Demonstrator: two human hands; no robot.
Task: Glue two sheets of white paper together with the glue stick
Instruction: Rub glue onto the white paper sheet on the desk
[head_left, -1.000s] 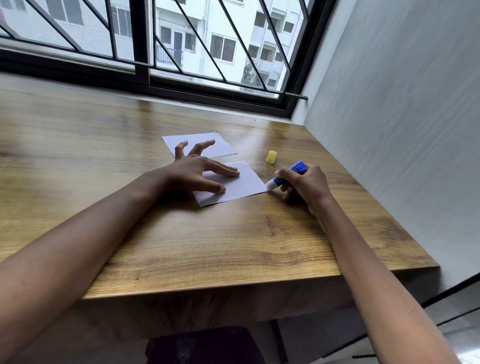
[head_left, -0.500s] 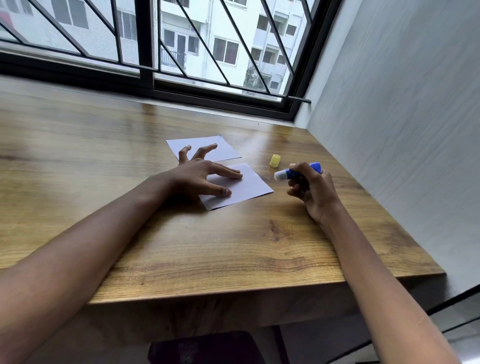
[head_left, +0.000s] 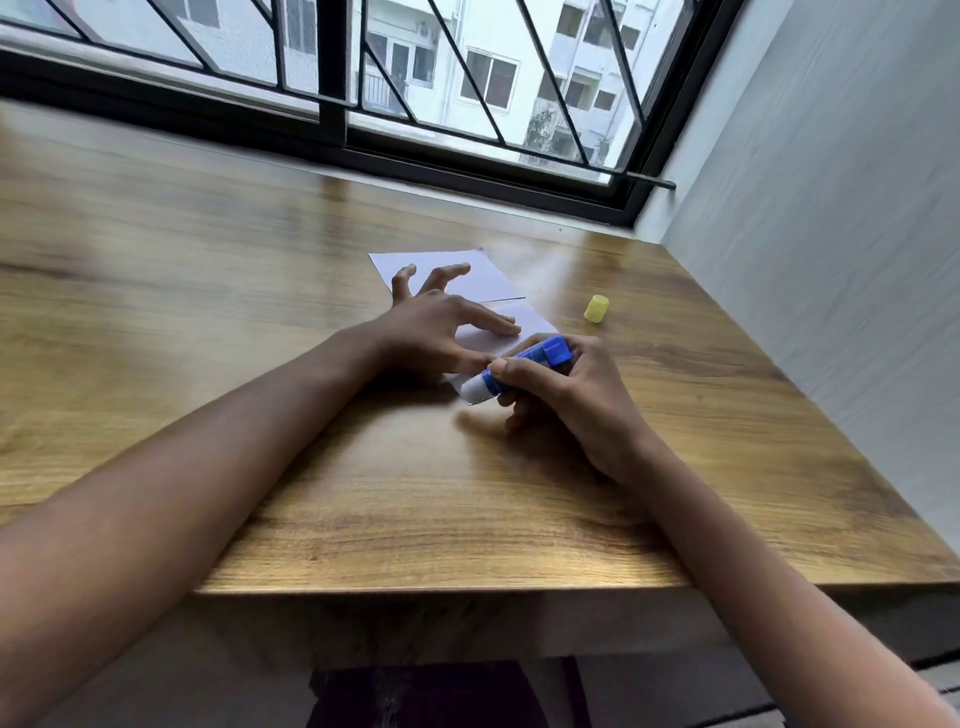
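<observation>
Both hands (head_left: 441, 332) (head_left: 566, 395) seemingly on paper (head_left: 524, 319)

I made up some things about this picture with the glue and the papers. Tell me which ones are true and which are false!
1. The right hand holds the glue stick. True.
2. The yellow cap is on the glue stick. False: it stands by itself on the table, off to the right of the papers.
3. The left hand presses on the near sheet. True.
4. The far sheet is folded into a ball. False: it lies flat on the table.
5. The glue stick's white end points toward the near sheet's front edge. True.
</observation>
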